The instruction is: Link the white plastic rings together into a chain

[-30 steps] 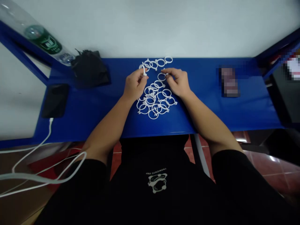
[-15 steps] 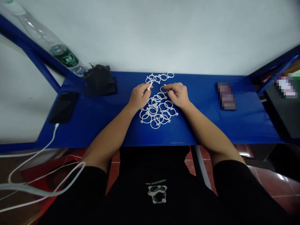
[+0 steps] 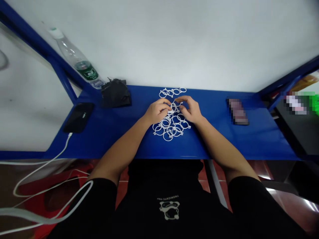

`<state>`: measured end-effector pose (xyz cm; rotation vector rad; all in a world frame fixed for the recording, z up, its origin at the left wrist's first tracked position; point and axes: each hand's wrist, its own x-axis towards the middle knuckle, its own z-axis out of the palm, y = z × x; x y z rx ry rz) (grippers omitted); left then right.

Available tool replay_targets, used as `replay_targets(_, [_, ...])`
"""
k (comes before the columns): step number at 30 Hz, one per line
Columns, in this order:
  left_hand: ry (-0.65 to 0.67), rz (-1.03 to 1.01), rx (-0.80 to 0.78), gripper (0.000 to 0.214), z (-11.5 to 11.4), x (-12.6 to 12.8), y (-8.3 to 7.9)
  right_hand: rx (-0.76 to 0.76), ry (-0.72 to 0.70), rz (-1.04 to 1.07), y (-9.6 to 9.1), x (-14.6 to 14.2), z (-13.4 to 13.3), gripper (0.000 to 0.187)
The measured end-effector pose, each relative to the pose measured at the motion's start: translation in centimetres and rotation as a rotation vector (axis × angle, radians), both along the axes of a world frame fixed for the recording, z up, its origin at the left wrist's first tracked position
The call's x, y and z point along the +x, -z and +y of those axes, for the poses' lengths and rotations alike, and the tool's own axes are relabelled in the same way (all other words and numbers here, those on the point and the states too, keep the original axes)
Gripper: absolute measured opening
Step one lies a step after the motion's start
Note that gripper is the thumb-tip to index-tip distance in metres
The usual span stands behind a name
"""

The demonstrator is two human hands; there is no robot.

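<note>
A heap of several white plastic rings (image 3: 170, 127) lies on the blue table (image 3: 224, 139) in front of me. A short chain of linked rings (image 3: 171, 91) rests further back near the wall. My left hand (image 3: 156, 112) and my right hand (image 3: 189, 109) meet above the heap. Both are curled in a pinch on a white ring (image 3: 174, 105) held between them.
A black phone (image 3: 78, 117) with a white cable (image 3: 42, 166) lies at the table's left end. A black cloth bundle (image 3: 116, 93) and a plastic bottle (image 3: 77, 59) stand at the back left. A blurred flat object (image 3: 236, 111) lies on the right. Blue frame bars flank both sides.
My hands have come together over the heap; the left one earlier held a ring apart from the right. The camera tilted up, so the table sits lower in view.
</note>
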<state>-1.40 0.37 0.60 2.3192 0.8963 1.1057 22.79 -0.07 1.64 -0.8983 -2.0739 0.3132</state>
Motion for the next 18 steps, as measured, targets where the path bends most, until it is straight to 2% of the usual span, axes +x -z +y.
replay_targets(2, [0.009, -0.013, -0.010, 0.023, -0.2, 0.1, -0.1, -0.045, 0.100, 0.070, 0.4, 0.4, 0.7, 0.036])
replay_targets(5, [-0.106, -0.031, -0.018, 0.026, 0.2, 0.2, 0.0, -0.107, 0.216, 0.040, 1.1, 1.3, 3.0, 0.035])
replay_targets(8, [-0.249, 0.042, -0.034, 0.028, 1.5, 0.1, 0.5, -0.124, 0.261, -0.126, 1.7, 2.0, 5.9, 0.041])
replay_targets(11, [-0.355, 0.176, -0.131, 0.049, 2.6, -0.2, 1.0, -0.204, 0.313, -0.320, 2.0, 2.1, 7.9, 0.051])
replay_targets(13, [-0.341, 0.253, -0.193, 0.061, 2.7, -0.2, 1.1, -0.269, 0.387, -0.414, 2.1, 1.8, 8.2, 0.048])
replay_targets(15, [-0.341, 0.268, -0.198, 0.063, 2.6, -0.3, 1.0, -0.263, 0.431, -0.448, 2.2, 1.5, 7.9, 0.044])
replay_targets(18, [-0.425, 0.247, -0.178, 0.062, 2.3, -0.4, 0.7, -0.268, 0.434, -0.479, 2.2, 1.7, 6.9, 0.040])
